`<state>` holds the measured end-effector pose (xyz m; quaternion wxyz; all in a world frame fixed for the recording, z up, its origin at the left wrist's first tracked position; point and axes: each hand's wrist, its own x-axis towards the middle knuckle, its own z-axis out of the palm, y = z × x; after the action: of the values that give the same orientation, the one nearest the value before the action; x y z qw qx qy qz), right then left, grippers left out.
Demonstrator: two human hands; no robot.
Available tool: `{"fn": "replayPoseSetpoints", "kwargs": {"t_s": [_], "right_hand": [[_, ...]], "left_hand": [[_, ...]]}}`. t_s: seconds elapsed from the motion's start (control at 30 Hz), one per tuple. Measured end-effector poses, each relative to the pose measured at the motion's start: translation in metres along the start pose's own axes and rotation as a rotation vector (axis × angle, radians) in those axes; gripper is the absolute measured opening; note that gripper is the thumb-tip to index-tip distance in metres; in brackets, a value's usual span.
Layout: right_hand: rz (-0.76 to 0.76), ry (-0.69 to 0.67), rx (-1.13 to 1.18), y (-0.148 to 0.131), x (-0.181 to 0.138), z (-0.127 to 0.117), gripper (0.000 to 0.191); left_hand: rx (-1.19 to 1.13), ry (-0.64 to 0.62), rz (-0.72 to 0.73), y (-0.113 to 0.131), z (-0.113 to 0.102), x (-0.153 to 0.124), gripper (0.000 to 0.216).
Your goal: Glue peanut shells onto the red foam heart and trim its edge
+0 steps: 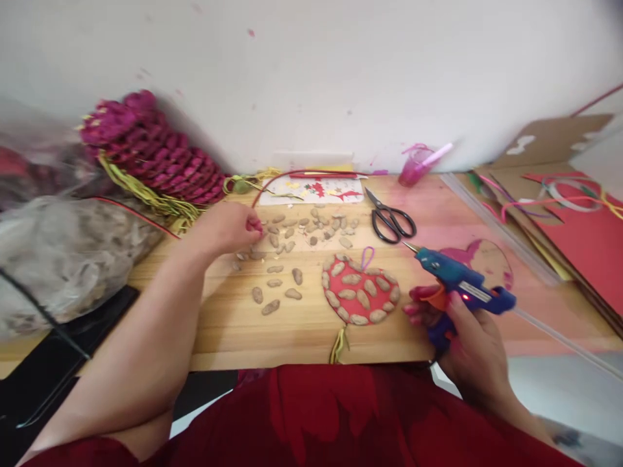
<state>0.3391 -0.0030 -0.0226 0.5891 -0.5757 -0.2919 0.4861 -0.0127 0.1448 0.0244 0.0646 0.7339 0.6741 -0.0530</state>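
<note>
Right hand (479, 347) gripping blue glue gun (452, 279) by the handle, fingers around the orange trigger (435, 298); can't tell if it's pressed. Nozzle (410, 247) points away from the body, up-left, tip near the scissors (381, 206). Left hand (228, 227) at the left edge of the loose peanuts (275, 283), fingertips curled together. Can't tell if there's a peanut in them.

Red heart (357, 287) lies flat on the wooden tabletop (228, 340) between the hands, neither touching it. Peanuts all along its rim, several more inside, red showing between. Purple loop (363, 258) at top, yellow-green tassel (339, 344) at bottom.

Step in hand, my read: choosing a peanut, gun kept ready. Next move calls for a fingertip pinch on one nut and the hot nozzle held clear of fingers.

Further out: purple bundle (160, 152) against the wall, plastic bag (73, 240) far left.
</note>
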Motion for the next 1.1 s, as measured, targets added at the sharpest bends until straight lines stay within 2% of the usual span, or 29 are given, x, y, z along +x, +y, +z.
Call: {"fn": "replayPoseSetpoints", "kwargs": {"t_s": [0.1, 0.2, 0.33, 0.47, 0.57, 0.9, 1.1], "right_hand": [[-0.04, -0.053, 0.014, 0.005, 0.001, -0.001, 0.033], [-0.076, -0.093, 0.008, 0.007, 0.002, -0.004, 0.032], [-0.079, -0.136, 0.0, 0.007, 0.002, -0.006, 0.029], [-0.082, -0.171, -0.013, 0.006, 0.002, -0.007, 0.028], [-0.086, -0.183, -0.001, 0.007, 0.001, -0.009, 0.027], [-0.082, -0.264, 0.062, 0.013, 0.003, -0.013, 0.03], [-0.08, -0.275, 0.049, 0.012, 0.003, -0.013, 0.031]], "left_hand": [[-0.004, 0.018, -0.004, -0.004, -0.007, -0.002, 0.021], [-0.155, 0.035, -0.053, 0.002, -0.018, -0.014, 0.014], [-0.306, -0.022, 0.052, 0.04, -0.022, -0.04, 0.019], [-0.257, -0.032, 0.299, 0.084, -0.007, -0.059, 0.013], [-0.223, -0.013, 0.357, 0.103, 0.005, -0.066, 0.013], [-0.014, 0.006, 0.302, 0.132, 0.012, -0.077, 0.017], [0.048, 0.004, 0.267, 0.138, 0.011, -0.079, 0.022]]}}
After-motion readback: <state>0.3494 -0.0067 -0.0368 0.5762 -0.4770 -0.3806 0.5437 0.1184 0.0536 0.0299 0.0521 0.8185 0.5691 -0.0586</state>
